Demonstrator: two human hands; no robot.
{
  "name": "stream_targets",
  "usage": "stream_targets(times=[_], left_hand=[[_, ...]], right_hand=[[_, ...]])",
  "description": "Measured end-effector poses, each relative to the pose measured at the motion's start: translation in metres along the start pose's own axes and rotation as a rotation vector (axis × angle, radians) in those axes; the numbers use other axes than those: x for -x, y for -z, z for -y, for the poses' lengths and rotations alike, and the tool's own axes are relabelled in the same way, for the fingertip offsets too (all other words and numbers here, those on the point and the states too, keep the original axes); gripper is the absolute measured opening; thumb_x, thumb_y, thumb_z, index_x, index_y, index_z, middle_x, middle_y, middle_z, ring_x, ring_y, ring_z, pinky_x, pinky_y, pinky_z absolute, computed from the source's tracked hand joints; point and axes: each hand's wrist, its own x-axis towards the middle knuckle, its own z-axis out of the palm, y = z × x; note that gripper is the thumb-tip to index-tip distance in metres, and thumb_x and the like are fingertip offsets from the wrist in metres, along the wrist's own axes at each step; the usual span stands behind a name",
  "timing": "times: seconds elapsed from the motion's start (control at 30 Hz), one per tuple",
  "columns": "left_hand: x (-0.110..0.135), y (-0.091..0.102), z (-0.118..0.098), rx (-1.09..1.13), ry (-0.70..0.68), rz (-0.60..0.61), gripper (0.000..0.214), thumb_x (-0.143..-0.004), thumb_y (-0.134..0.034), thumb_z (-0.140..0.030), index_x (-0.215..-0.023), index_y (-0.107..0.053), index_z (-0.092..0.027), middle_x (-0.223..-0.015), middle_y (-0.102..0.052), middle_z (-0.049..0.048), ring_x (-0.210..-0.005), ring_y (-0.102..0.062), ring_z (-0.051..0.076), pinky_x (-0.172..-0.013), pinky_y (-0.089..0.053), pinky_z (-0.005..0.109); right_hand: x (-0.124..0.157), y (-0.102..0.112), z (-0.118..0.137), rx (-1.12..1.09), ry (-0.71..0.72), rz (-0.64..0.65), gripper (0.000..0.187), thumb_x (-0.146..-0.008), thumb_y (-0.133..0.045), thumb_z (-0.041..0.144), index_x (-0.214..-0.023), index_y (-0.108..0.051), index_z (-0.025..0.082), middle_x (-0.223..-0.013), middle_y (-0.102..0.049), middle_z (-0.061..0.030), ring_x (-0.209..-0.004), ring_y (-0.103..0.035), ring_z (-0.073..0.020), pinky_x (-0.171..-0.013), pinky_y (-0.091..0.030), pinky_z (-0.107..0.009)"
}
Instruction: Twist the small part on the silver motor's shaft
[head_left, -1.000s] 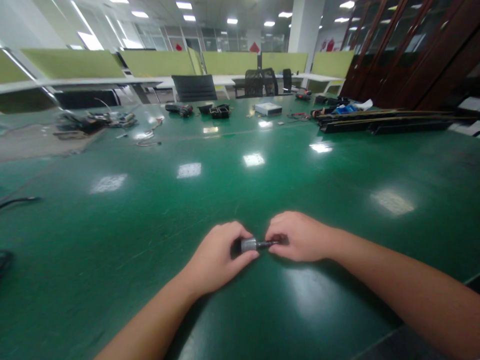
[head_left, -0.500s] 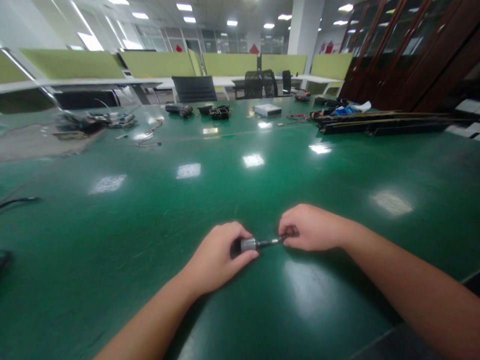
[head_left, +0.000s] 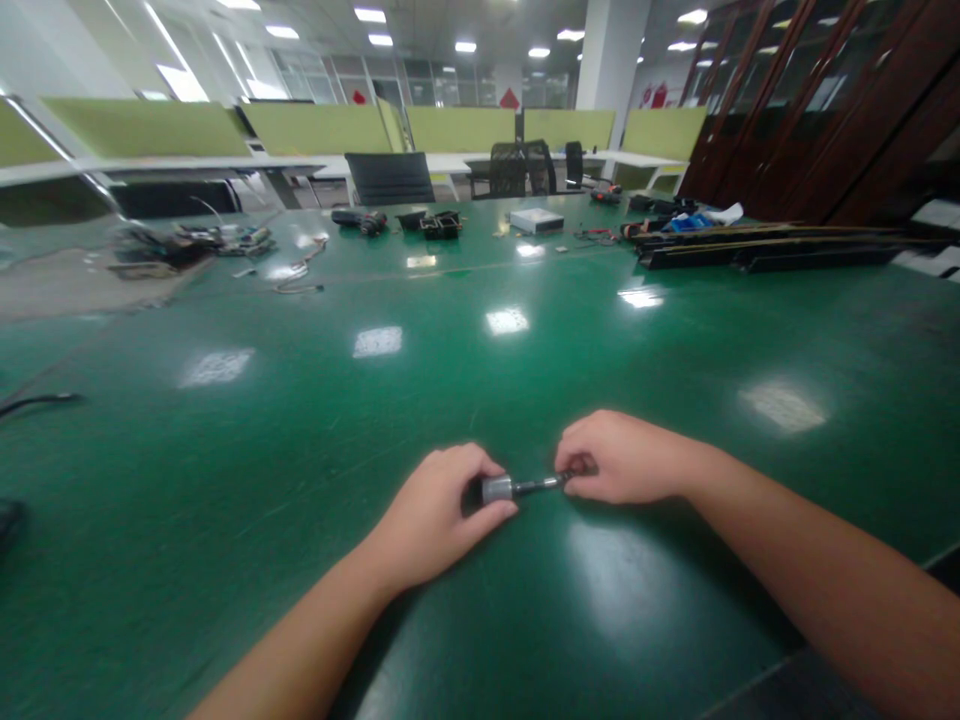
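Low over the green table (head_left: pixel 420 400), my left hand (head_left: pixel 435 520) curls round the grey-and-dark handle of what looks like a screwdriver (head_left: pixel 498 488). Its thin metal shaft points right, toward my right hand (head_left: pixel 619 457). There the thumb and fingers of the right hand are pinched together at the shaft's end. Whether a small bit sits between those fingertips cannot be made out. Most of the handle's back end is hidden inside the left palm.
Far back lie a white box-like device (head_left: pixel 536 220), dark tool-like items (head_left: pixel 360 222) and a black frame-like part (head_left: pixel 439 225). Long black strips (head_left: pixel 697 250) lie back right. Wires and parts (head_left: pixel 217 240) are back left; a black cable (head_left: pixel 41 402) reaches in at left.
Almost nothing differs. Both hands keep the same place on the screwdriver, with at most a very slight shift of the right fingers.
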Motion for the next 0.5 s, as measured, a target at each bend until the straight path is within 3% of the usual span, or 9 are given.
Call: stream_targets(times=[0.37, 0.5], left_hand=[[-0.001, -0.001, -0.001, 0.001, -0.007, -0.025, 0.020, -0.086, -0.070, -0.039, -0.097, -0.067, -0.022, -0.092, -0.070, 0.0030, -0.084, -0.063, 0.021, -0.076, -0.046, 0.034], [-0.001, -0.003, 0.000, 0.002, 0.002, -0.032, 0.019, -0.085, -0.071, -0.038, -0.097, -0.067, -0.023, -0.091, -0.069, 0.0013, -0.082, -0.063, 0.021, -0.074, -0.045, 0.033]], right_hand=[[-0.020, -0.032, 0.014, -0.108, 0.082, -0.168, 0.012, -0.085, -0.070, 0.022, -0.095, -0.076, 0.018, -0.084, -0.069, -0.0029, -0.075, -0.060, -0.0137, -0.068, -0.042, -0.024], [-0.023, -0.039, 0.013, -0.142, 0.076, -0.208, 0.016, -0.081, -0.072, 0.018, -0.096, -0.075, 0.018, -0.083, -0.069, -0.0021, -0.074, -0.061, -0.0136, -0.069, -0.044, -0.024]])
